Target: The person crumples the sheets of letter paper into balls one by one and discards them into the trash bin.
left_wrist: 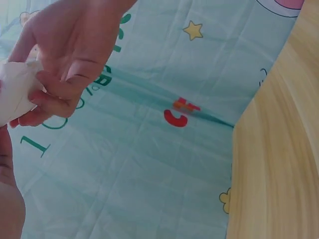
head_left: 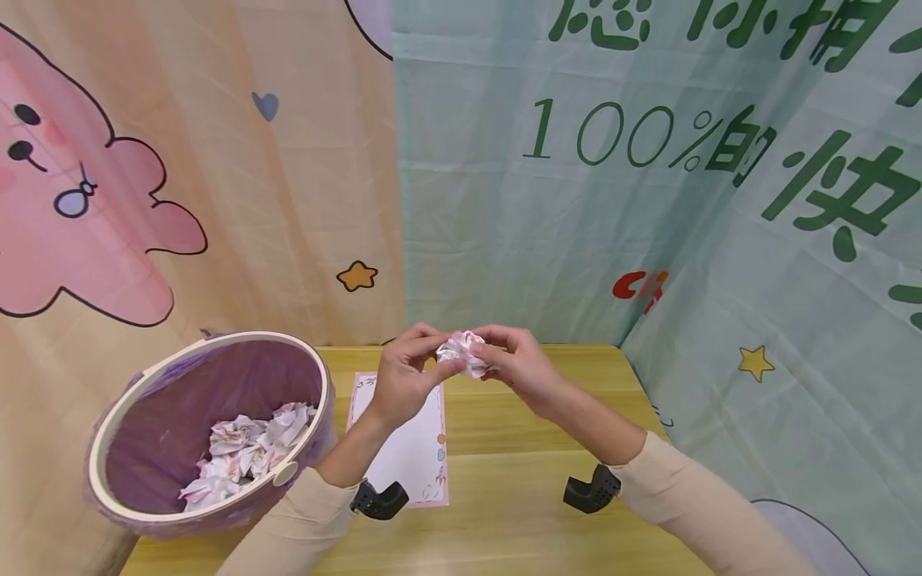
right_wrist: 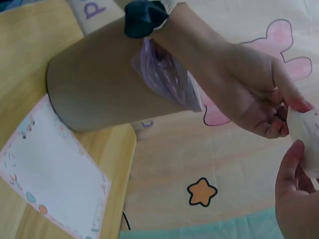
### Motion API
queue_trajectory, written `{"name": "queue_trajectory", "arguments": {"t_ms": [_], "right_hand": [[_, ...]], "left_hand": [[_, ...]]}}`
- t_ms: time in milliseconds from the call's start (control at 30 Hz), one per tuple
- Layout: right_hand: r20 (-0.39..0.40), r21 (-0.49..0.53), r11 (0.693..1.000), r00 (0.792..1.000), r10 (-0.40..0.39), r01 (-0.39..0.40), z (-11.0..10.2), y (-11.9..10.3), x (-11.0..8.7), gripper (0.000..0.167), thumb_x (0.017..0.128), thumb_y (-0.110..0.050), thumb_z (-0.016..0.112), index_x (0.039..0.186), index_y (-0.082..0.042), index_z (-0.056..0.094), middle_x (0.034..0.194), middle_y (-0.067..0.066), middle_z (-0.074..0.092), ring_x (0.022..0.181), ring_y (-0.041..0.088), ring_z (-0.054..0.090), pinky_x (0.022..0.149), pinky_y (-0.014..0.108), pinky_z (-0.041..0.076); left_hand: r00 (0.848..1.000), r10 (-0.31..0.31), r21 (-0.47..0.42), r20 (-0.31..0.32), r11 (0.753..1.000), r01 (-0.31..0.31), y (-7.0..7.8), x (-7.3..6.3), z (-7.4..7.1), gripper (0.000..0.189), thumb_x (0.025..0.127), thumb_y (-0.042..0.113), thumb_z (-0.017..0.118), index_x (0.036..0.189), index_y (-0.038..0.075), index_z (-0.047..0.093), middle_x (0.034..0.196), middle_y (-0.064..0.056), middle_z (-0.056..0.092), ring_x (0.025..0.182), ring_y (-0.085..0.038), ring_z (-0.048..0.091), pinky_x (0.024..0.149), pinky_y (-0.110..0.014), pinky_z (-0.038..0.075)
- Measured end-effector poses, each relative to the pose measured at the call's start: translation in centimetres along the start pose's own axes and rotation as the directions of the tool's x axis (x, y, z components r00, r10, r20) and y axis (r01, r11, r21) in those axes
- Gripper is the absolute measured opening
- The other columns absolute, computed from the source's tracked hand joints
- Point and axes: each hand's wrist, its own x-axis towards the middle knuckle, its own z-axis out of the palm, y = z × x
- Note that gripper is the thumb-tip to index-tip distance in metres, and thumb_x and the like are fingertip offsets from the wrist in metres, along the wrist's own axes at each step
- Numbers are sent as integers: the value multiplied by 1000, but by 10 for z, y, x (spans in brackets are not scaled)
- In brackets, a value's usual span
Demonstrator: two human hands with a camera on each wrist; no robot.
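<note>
A crumpled paper ball (head_left: pixel 461 352), white with pink marks, is held up above the far part of the table between both hands. My left hand (head_left: pixel 406 384) grips it from the left with thumb and fingers. From the right, my right hand (head_left: pixel 522 370) pinches the same ball. In the left wrist view the paper ball (left_wrist: pixel 17 92) sits at the left edge, partly cut off. The right wrist view shows the paper ball (right_wrist: pixel 306 139) at its right edge, with fingers of both hands around it. Below my left hand, a flat sheet of pink-bordered paper (head_left: pixel 403 456) lies on the table.
To the left stands a trash bin (head_left: pixel 97 472) with a purple liner, holding several crumpled papers (head_left: pixel 245 452). The wooden table (head_left: pixel 533 496) ends at a printed curtain (head_left: pixel 504 240) behind and to the right.
</note>
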Motion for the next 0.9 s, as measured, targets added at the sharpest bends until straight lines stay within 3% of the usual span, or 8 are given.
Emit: {"name": "queue_trajectory", "arguments": {"t_ms": [133, 233, 400, 500, 600, 733, 800, 900], "right_hand": [[85, -209, 957, 978, -188, 202, -4, 2, -4, 49, 100, -6, 67, 146, 7, 52, 132, 17, 59, 104, 25, 64, 88, 33, 59], [122, -321, 868, 925, -359, 379, -4, 7, -4, 60, 92, 1, 77, 147, 4, 51, 136, 17, 58, 113, 27, 63, 93, 37, 58], [132, -568, 547, 725, -676, 615, 0, 16, -1, 57, 74, 10, 89, 127, 4, 69, 128, 18, 65, 111, 31, 65, 91, 33, 58], [128, -613, 445, 638, -759, 653, 1, 21, 0, 37, 76, 7, 88, 112, 3, 77, 115, 16, 69, 102, 31, 68, 83, 25, 58], [176, -588, 419, 614, -769, 692, -2, 19, 0, 25, 88, -10, 83, 108, 4, 78, 107, 14, 69, 93, 27, 67, 76, 23, 56], [273, -550, 428, 638, -720, 718, -8, 12, 0, 28, 95, -18, 75, 111, 6, 77, 107, 13, 67, 91, 25, 67, 74, 26, 58], [287, -504, 505, 687, -667, 701, -10, 9, 1, 22, 93, -5, 76, 111, 6, 77, 111, 15, 66, 96, 26, 66, 74, 27, 59], [249, -404, 678, 787, -564, 614, -13, 6, 0, 23, 90, 9, 74, 113, 8, 76, 121, 17, 64, 103, 27, 65, 78, 29, 60]], "left_hand": [[996, -86, -119, -39, 990, 81, 3, 4, -3, 38, 87, -3, 81, 117, -22, 66, 97, -7, 60, 83, -15, 59, 71, -20, 55], [989, -139, -203, -50, 971, 126, 5, 5, -4, 39, 89, -1, 80, 119, -20, 65, 97, -5, 61, 87, -15, 58, 73, -20, 55], [976, -214, -314, -49, 930, 188, 8, 6, -2, 34, 90, 3, 80, 123, -4, 73, 103, -7, 65, 97, -19, 60, 82, -24, 58], [972, -235, -297, -10, 929, 222, 9, 6, -4, 50, 88, 6, 84, 135, 1, 68, 107, -8, 66, 97, -19, 63, 82, -24, 58], [971, -232, -249, 62, 938, 240, 11, 5, -8, 60, 86, 10, 86, 139, -4, 62, 114, -10, 65, 100, -21, 65, 84, -28, 59], [983, -152, -190, 101, 967, 169, 15, 5, -13, 50, 84, 9, 87, 122, -15, 67, 110, -15, 65, 97, -23, 65, 81, -31, 61], [992, -93, -153, 80, 983, 105, 16, 5, -13, 40, 83, 5, 87, 112, -16, 70, 102, -16, 66, 93, -22, 65, 77, -30, 61], [997, -30, -99, 65, 994, 36, 17, 5, -11, 26, 83, -1, 85, 102, -13, 72, 95, -17, 65, 88, -21, 64, 75, -28, 61]]}}
